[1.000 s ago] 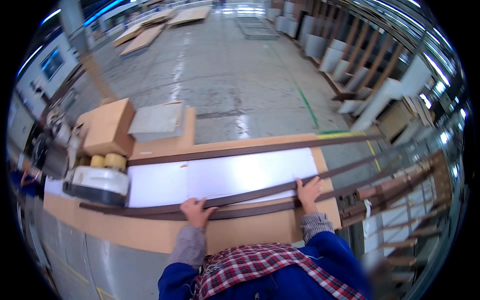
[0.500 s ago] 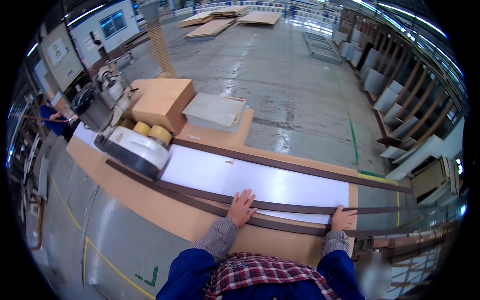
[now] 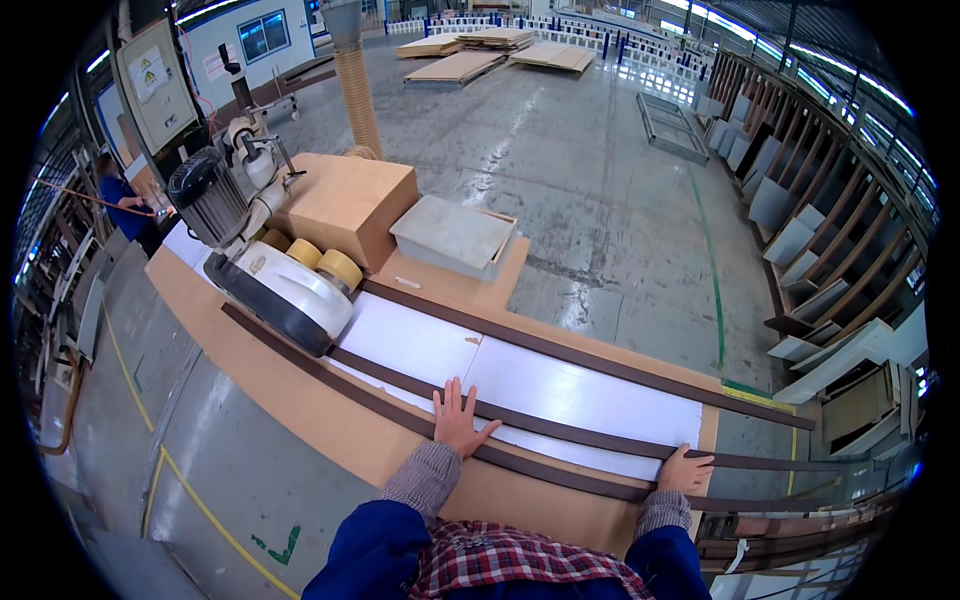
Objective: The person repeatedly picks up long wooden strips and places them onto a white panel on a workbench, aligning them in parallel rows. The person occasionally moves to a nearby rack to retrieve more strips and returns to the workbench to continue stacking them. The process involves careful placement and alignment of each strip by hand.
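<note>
Fingers spread, my left hand lies flat across a long dark brown strip on the white work surface. My right hand is closed around the same strip near the right end of that surface, its fingertips partly hidden. At its left end the strip runs up to a white and black feed unit with yellow rollers. Whether the strip is under the rollers I cannot tell. A near brown rail and a far brown rail lie on either side.
A plywood box and a grey lidded bin stand behind the feed unit, beside a ribbed hose. A rack of boards lines the right. Another person stands at far left. Board stacks lie far back.
My left hand has slid left along the strip, its fingers spreading wider. The strip's left part sits farther from the near rail. My right hand stays near the surface's right end. The view has shifted.
</note>
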